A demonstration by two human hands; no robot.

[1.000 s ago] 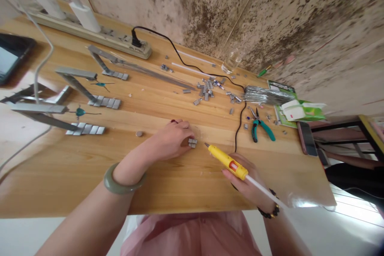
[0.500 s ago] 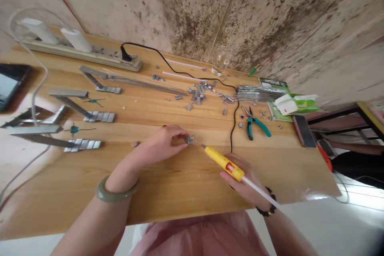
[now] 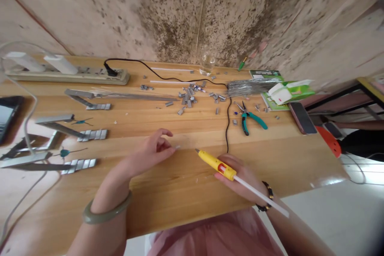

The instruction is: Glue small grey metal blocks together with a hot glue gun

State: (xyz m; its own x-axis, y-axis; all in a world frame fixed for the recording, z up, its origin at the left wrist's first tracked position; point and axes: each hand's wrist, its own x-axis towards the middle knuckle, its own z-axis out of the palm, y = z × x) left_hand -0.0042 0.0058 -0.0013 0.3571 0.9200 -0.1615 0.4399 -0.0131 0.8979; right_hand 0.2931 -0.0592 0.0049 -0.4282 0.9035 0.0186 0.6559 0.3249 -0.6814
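Note:
My right hand [image 3: 240, 174] is wrapped round a yellow hot glue gun [image 3: 214, 163], its nozzle pointing left. A long white glue stick [image 3: 261, 196] sticks out of its back end. To the left, my left hand [image 3: 153, 152] is over the table with index finger and thumb apart and the other fingers curled. At the thumb tip is a small pale piece [image 3: 177, 147]; whether it touches the thumb or lies on the wood I cannot tell. Beyond the hands lies a heap of small grey pieces [image 3: 188, 97].
Teal-handled pliers [image 3: 253, 119], a bundle of metal wires [image 3: 252, 87] and a phone [image 3: 302, 118] lie to the right. A glass of water [image 3: 207, 64] stands by the wall. Bent grey stands [image 3: 60, 127] and a power strip [image 3: 90, 74] occupy the left. A black cable [image 3: 228, 124] crosses the table.
My left thumb and index finger have parted from the small grey piece they pinched, and that hand has drawn back left. The glue gun stays in my right hand; the view has shifted.

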